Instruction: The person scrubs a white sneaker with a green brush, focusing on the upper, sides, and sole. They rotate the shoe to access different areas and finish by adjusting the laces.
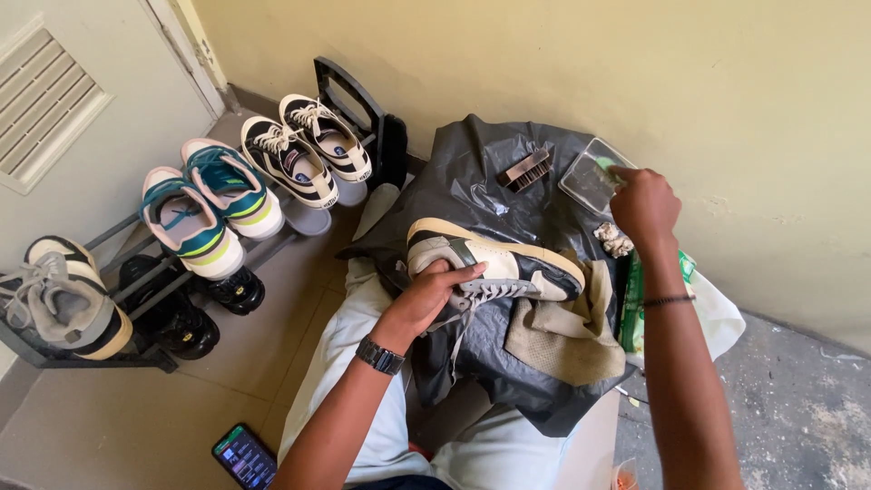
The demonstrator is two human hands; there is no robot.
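— What is the left hand [434, 292] doing?

— Its fingers are curling around the heel of a cream and black sneaker [494, 263], clamping it from the near side. The sneaker is lying on its side across a black plastic sheet [508, 195] spread over the person's lap, with its white laces [472, 304] hanging down toward the near edge.

— And the right hand [644, 204]?

— It is reaching far and to the right, fingertips pressing together inside a clear plastic tub [585, 177]; I cannot tell what, if anything, they are pinching.

— What is lying around them?

— A tan cloth [567, 331] is sitting just right of the sneaker, partly under its toe. A crumpled white wad [615, 240] is resting below the right hand, and a brown brush [524, 171] is lying left of the tub. Far left, a shoe rack [136, 299] is carrying several pairs of shoes, well apart from the hands. A phone [243, 456] is lying on the floor near the left forearm.
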